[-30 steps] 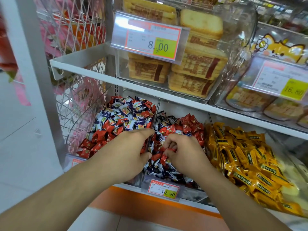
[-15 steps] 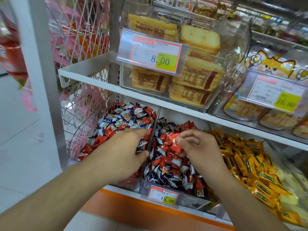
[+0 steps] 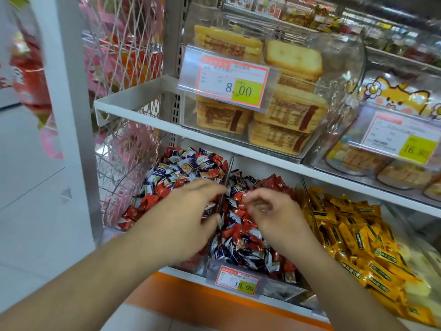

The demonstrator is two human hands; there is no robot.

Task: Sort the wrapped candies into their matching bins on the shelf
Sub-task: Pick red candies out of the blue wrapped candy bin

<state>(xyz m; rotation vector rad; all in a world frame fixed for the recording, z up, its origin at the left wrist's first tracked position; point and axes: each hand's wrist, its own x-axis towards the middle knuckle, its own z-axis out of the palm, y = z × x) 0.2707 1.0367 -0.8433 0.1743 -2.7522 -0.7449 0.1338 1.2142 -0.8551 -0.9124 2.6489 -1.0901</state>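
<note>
Head view shows your left hand (image 3: 183, 218) spread flat over the left clear bin (image 3: 124, 225); your right hand (image 3: 269, 211) curls blurred, grip unreadable, above mixed red and navy wrapped candies (image 3: 241, 237). You've much left unsorted.

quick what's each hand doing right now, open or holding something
Left hand: open, fingers spread over the divider between the two candy bins.
Right hand: fingers curled over the middle bin's candies; too blurred to tell if it holds one.

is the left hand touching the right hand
Apart. The head view shows the left hand and right hand separated by a visible strip of red and blue candies.
</note>
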